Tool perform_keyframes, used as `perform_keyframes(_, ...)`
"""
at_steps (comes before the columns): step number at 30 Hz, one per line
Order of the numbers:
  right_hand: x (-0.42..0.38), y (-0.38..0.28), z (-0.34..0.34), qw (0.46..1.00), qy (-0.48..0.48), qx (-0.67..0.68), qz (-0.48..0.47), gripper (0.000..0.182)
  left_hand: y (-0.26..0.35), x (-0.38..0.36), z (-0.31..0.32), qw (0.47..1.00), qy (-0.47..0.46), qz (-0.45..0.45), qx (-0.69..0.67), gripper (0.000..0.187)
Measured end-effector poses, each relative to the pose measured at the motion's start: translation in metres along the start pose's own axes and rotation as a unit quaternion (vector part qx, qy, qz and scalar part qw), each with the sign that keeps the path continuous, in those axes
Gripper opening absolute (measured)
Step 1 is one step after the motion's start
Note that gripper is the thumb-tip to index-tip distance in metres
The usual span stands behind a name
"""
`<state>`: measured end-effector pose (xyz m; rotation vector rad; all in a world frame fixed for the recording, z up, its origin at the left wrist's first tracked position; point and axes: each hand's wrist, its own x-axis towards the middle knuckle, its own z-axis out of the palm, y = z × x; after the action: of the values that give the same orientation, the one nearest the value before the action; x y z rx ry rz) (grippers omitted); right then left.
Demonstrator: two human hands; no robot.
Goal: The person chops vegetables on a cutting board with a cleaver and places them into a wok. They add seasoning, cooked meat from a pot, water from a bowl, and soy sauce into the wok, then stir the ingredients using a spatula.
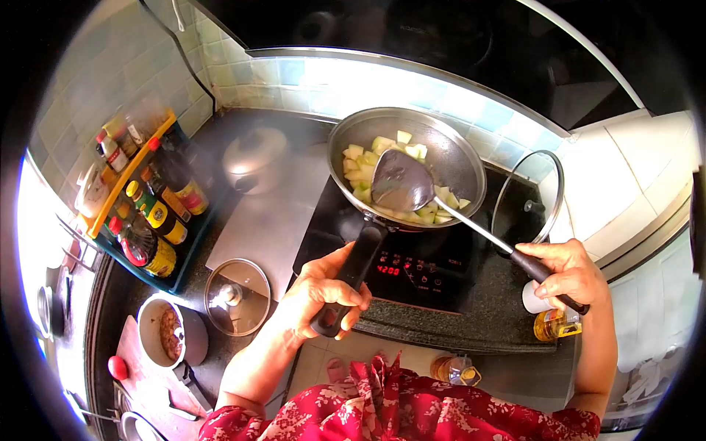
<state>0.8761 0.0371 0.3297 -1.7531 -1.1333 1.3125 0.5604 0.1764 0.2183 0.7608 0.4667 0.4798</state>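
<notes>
Toward one o'clock, on the black cooktop [323, 235], a wok [450, 156] holds pale chunks [360, 172]. The left hand [323, 290] clamps its handle [357, 266]; the right hand [572, 275] grips a spatula [402, 181]. Low scoops under the pieces, I'd say, suit best. Near three o'clock, a glass lid [526, 184] could crowd the swing.

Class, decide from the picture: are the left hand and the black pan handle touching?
Touching. The head view shows the left hand wrapped around the black pan handle.
</notes>
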Motion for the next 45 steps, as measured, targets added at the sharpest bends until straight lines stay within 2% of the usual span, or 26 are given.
perform_keyframes(1, 0.007, 0.008, -0.005, 0.999, -0.024, -0.039, -0.009, 0.06, 0.0, 0.0, 0.001, 1.0, -0.002, -0.002, 0.0, 0.082)
perform_keyframes(3, 0.02, 0.008, 0.0, 0.978, -0.023, -0.205, -0.033, 0.06, 0.001, -0.001, 0.003, 1.0, 0.01, -0.002, 0.0, 0.082)
perform_keyframes(4, 0.028, 0.014, 0.0, 0.981, -0.003, -0.191, -0.027, 0.059, 0.0, -0.001, 0.002, 1.0, 0.007, -0.004, 0.001, 0.082)
perform_keyframes(5, 0.035, 0.016, -0.004, 0.98, -0.028, -0.193, -0.027, 0.061, -0.001, -0.001, 0.002, 1.0, 0.007, -0.002, -0.004, 0.082)
perform_keyframes(8, 0.047, 0.02, -0.01, 0.991, -0.022, -0.127, -0.037, 0.06, -0.002, 0.0, 0.001, 1.0, 0.006, 0.0, -0.009, 0.083)
perform_keyframes(13, 0.052, 0.009, -0.017, 0.986, 0.115, -0.086, -0.08, 0.059, -0.001, 0.0, 0.0, 1.0, 0.002, -0.003, 0.001, 0.083)
perform_keyframes(19, 0.099, 0.019, -0.033, 0.969, 0.127, -0.194, -0.081, 0.061, 0.001, 0.0, 0.0, 1.0, 0.002, -0.002, 0.016, 0.083)
perform_keyframes(21, 0.119, 0.015, -0.033, 0.979, 0.071, -0.176, -0.074, 0.061, 0.002, 0.0, 0.0, 1.0, -0.006, -0.007, 0.013, 0.083)
perform_keyframes(26, 0.157, -0.001, -0.037, 0.997, -0.058, -0.032, -0.049, 0.057, 0.002, -0.001, 0.005, 1.0, 0.023, -0.006, 0.003, 0.082)
perform_keyframes(29, 0.15, -0.007, -0.029, 0.987, -0.062, -0.104, -0.105, 0.061, 0.003, 0.0, 0.001, 1.0, 0.017, -0.008, 0.016, 0.082)
perform_keyframes(31, 0.131, -0.015, -0.026, 0.983, -0.064, -0.137, -0.107, 0.064, 0.002, -0.001, -0.001, 1.0, 0.008, -0.012, 0.022, 0.083)
perform_keyframes(33, 0.122, -0.006, -0.038, 0.961, -0.074, -0.204, -0.174, 0.066, 0.002, -0.001, -0.002, 1.0, 0.006, -0.018, 0.02, 0.082)
perform_keyframes(35, 0.083, -0.025, -0.019, 0.984, -0.031, -0.146, -0.094, 0.067, 0.002, -0.001, -0.002, 1.0, 0.007, -0.015, 0.019, 0.082)
perform_keyframes(36, 0.069, -0.028, -0.018, 0.992, -0.042, -0.108, -0.052, 0.064, 0.002, -0.001, -0.002, 1.0, 0.007, -0.014, 0.021, 0.082)
perform_keyframes(39, 0.044, -0.021, -0.01, 0.994, -0.04, -0.1, -0.021, 0.064, 0.001, 0.0, -0.001, 1.0, 0.006, -0.005, 0.013, 0.082)
perform_keyframes(41, 0.036, -0.013, -0.014, 0.988, -0.055, -0.142, -0.001, 0.064, 0.001, 0.0, 0.0, 1.0, -0.001, -0.005, 0.016, 0.081)
perform_keyframes(43, 0.037, -0.007, -0.012, 0.952, -0.048, -0.296, -0.062, 0.063, 0.0, 0.001, 0.002, 1.0, -0.005, -0.005, 0.02, 0.081)
perform_keyframes(45, 0.043, -0.002, -0.008, 0.955, -0.016, -0.29, -0.051, 0.062, 0.001, 0.0, 0.004, 1.0, -0.001, -0.002, 0.021, 0.081)
